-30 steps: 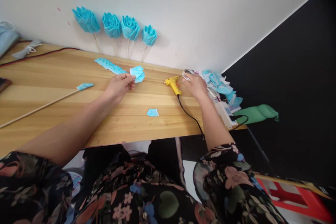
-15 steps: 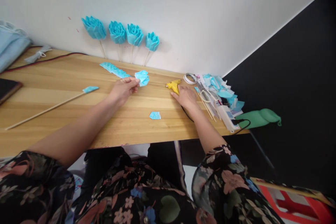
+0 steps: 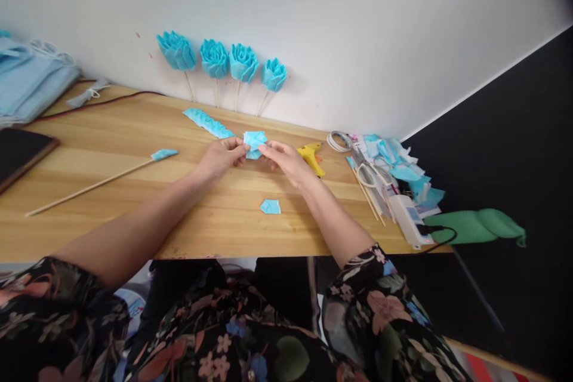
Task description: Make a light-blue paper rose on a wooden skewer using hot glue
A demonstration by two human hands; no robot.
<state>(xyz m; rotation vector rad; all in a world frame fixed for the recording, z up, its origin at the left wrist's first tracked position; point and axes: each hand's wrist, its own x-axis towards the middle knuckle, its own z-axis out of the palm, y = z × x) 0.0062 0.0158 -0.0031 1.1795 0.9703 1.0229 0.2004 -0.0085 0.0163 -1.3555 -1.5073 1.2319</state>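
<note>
Between both hands, above the table, is a folded piece of blue mask fabric (image 3: 255, 141). My left hand (image 3: 227, 153) pinches its left edge, and my right hand (image 3: 283, 160) pinches the right edge. Just right of my right hand, a yellow glue gun (image 3: 312, 158) lies on the wood. Nearer me rests a single small blue petal piece (image 3: 270, 207). A row of overlapping blue petals (image 3: 208, 123) lies beyond my left hand. To the left is a wooden stick (image 3: 92, 186) with a blue wrapped tip (image 3: 164, 154).
Several blue fabric flowers (image 3: 215, 58) on sticks lean against the wall. At right are a tape roll (image 3: 339, 141), scissors (image 3: 367, 175), fabric scraps (image 3: 409, 172), a power strip (image 3: 408, 221) and a green pouch (image 3: 477, 227). Blue masks (image 3: 33, 80) and a dark flat object (image 3: 22, 154) sit left.
My right hand has let go of the glue gun and moved left to take the blue fabric piece. My left hand keeps its hold. The view has shifted slightly.
</note>
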